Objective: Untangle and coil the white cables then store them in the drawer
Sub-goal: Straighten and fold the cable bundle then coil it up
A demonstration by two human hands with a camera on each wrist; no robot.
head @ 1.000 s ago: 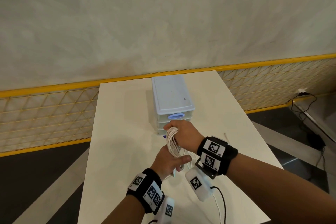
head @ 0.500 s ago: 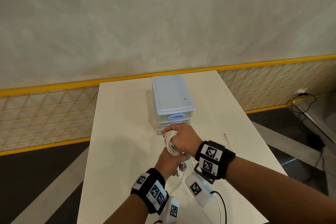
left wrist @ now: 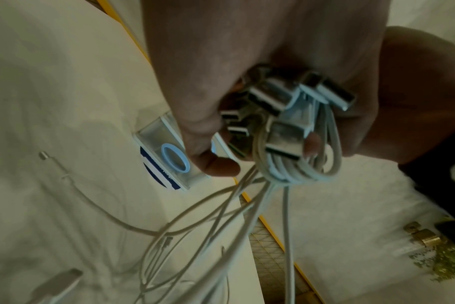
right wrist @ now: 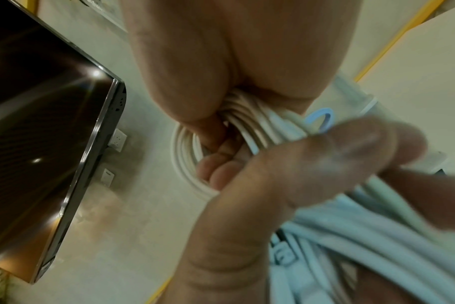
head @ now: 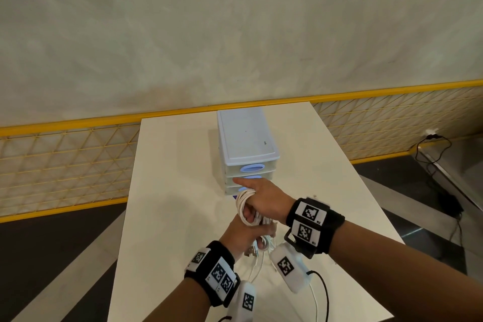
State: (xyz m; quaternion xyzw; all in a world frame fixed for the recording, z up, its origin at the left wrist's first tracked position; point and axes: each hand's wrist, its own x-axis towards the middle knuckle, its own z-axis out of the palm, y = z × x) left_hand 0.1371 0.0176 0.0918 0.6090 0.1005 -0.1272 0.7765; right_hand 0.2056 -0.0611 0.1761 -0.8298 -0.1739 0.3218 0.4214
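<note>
Head view: right hand point(head: 264, 197) curled through coiled white cables point(head: 244, 205), just before drawer unit point(head: 247, 144) on bench point(head: 170, 191). Left hand point(head: 241, 238) gripping lower ends. Left wrist: fingers point(left wrist: 195, 115) clamped on plugs. Right wrist: fingers point(right wrist: 221, 170) wrapped round coil.

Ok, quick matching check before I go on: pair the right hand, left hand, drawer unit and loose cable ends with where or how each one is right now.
Things:
1. right hand
2. left hand
3. drawer unit
4. loose cable ends

States:
A. trailing on the table
B. drawers shut, mid-table
C. holds the plug ends
D. grips the white coil, index finger out toward a handle

Pairs: 1-D, 2-C, 3-B, 4-A
</note>
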